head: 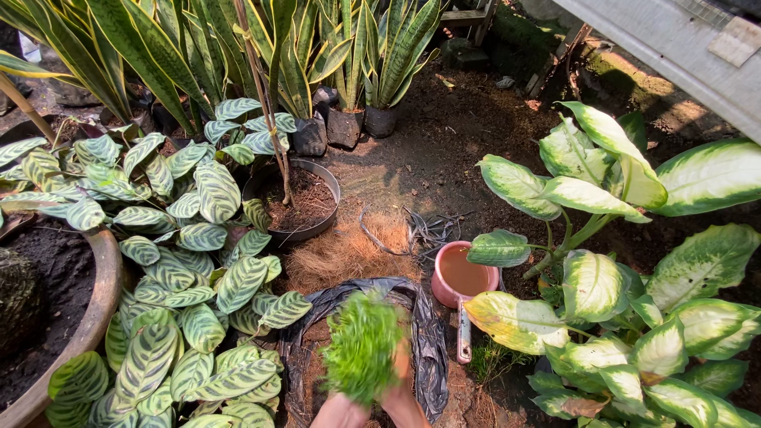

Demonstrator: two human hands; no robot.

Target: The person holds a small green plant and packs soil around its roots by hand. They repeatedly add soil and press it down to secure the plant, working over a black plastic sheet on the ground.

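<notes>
Here, at far left a clay pot holds dark soil, beside striped-leaf plants. Behind them a round pot carries a thin stem. Low in the middle, both hands hold up a green seedling over a black bag of soil. The left hand sits under the clump, fingers hidden; the right hand has fingers pressed against its side. Just right stands a pink dipper of brown water, then a white-green plant.

Dappled sunlight, sharp, motion-blurred centre.
</notes>
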